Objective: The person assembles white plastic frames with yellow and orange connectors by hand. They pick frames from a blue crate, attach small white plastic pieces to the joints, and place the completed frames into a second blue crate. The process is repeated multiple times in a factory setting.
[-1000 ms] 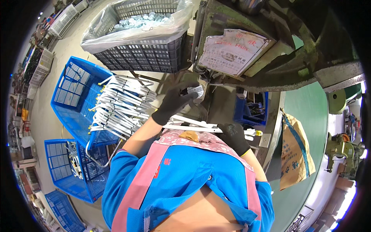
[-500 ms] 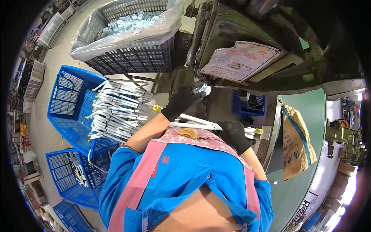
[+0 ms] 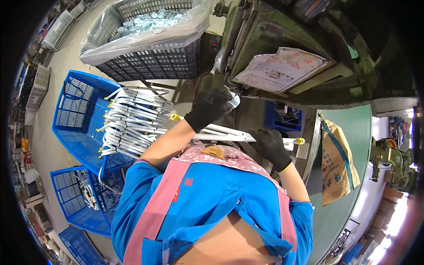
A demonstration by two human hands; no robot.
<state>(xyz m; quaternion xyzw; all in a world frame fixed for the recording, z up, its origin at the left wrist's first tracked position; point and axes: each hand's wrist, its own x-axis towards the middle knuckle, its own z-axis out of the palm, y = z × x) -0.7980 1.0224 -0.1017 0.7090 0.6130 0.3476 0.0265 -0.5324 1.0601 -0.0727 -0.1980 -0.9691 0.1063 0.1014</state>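
One metal piece [image 3: 235,100], one white tubular frame [image 3: 227,135], both in hand before the machine [image 3: 269,33]

The person's left hand [image 3: 208,108], black-gloved, grasps the metal piece at its fingertips, close to the machine's near edge; the right hand [image 3: 270,146], gloved alike, is wrapped around the frame, on the person's side of the machine; the piece looks silvery and shiny, partly hidden; the frame is slim, yellow-tipped; left of the machine are three blue baskets [image 3: 77,142] and one black crate [image 3: 152,62]
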